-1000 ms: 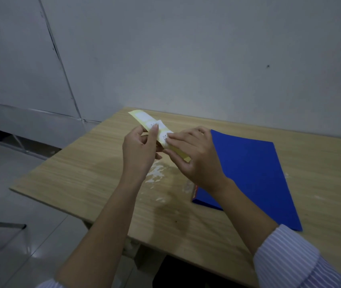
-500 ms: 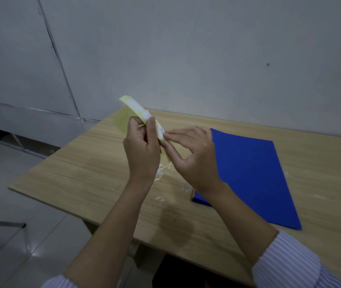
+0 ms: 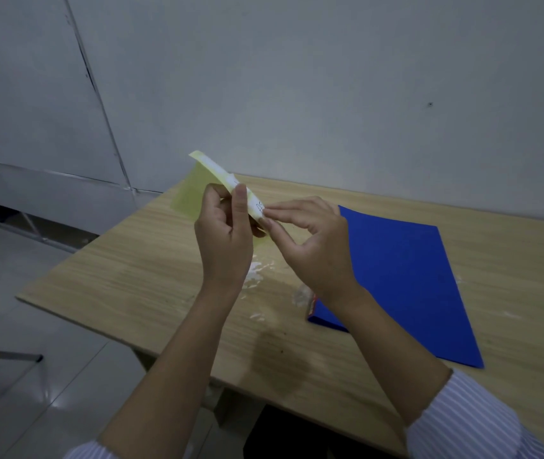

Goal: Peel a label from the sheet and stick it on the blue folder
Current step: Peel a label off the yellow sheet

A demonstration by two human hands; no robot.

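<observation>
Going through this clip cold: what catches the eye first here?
Both hands raised over the wooden table: the left hand holds a yellow label sheet up, the right hand pinches a white label at its edge. The blue folder lies flat to the right.

I see a wooden desk [image 3: 151,286] at centre, a grey wall [image 3: 297,77] above, tiled floor [image 3: 32,392] lower left.

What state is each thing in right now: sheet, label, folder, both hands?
label sheet: held up off the table, bent
label: corner pinched, not yet peeled free
blue folder: closed, flat on table, no label visible
left hand: grips the sheet
right hand: fingers pinch the label
</observation>
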